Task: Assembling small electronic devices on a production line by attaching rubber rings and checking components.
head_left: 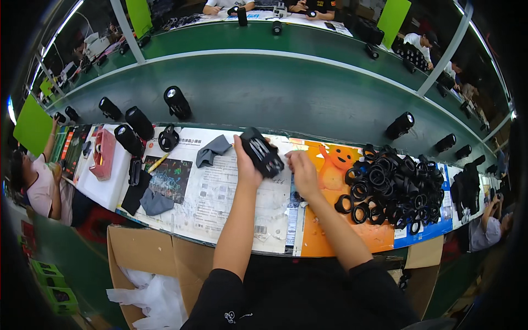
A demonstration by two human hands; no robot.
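My left hand (248, 166) is wrapped round a black cylindrical speaker (259, 152), held tilted above the middle of the bench. Pale streaks show on the side of the speaker. Just right of its lower end, my right hand (302, 171) has its fingers closed in a pinch; whatever they hold, if anything, is too small to make out. Beside the speaker, to the left, a crumpled grey cloth (213, 150) lies on a printed white sheet (220, 192). A large heap of black plastic rings (393, 184) covers the right part of the bench.
Several black speakers (177, 102) stand along the green conveyor (286, 82). At left are a pink bin (103, 154), a yellow pen (159, 163) and a second grey cloth (155, 202). An open cardboard box (140, 247) with white wrapping sits below the bench. Other people work on both sides and opposite.
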